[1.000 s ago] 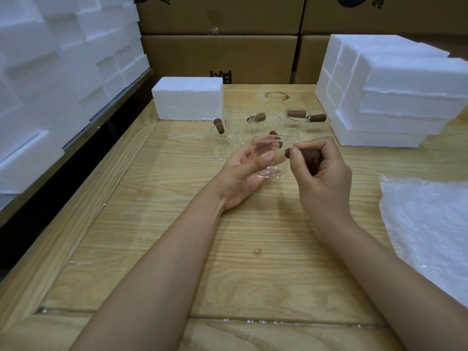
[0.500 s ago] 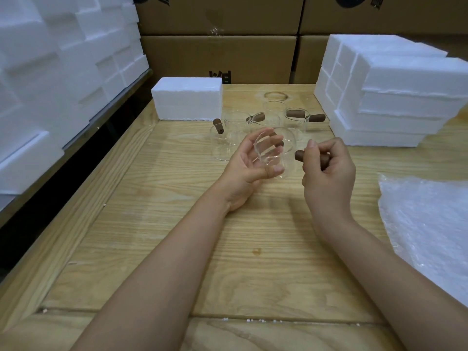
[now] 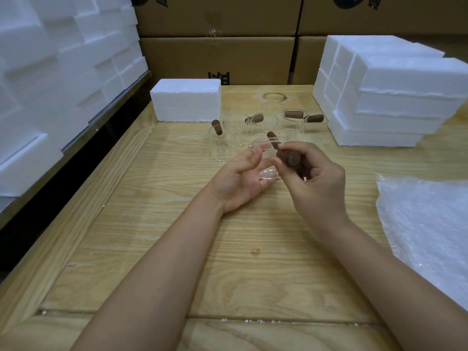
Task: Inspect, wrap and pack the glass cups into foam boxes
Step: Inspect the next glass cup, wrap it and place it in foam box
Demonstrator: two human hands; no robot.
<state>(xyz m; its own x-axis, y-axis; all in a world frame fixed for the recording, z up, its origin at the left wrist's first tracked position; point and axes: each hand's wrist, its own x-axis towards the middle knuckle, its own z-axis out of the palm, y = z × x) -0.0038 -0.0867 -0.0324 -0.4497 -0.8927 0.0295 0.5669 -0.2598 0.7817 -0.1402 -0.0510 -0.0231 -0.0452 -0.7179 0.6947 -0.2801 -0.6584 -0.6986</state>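
A clear glass cup with a brown wooden handle is held above the wooden table. My right hand grips the handle, whose round end points toward the camera. My left hand lies palm up with its fingers curled around the cup's glass body. Behind them, several more glass cups with brown handles stand grouped on the table. A closed white foam box sits at the back left of the table.
A stack of white foam boxes fills the back right. Bubble wrap lies at the right edge. More foam pieces are piled on the left past the table's rim. Cardboard cartons line the back.
My right hand has turned the cup so the handle's end now faces the camera, and moved left toward my left hand. The left fingers have shifted around the glass.
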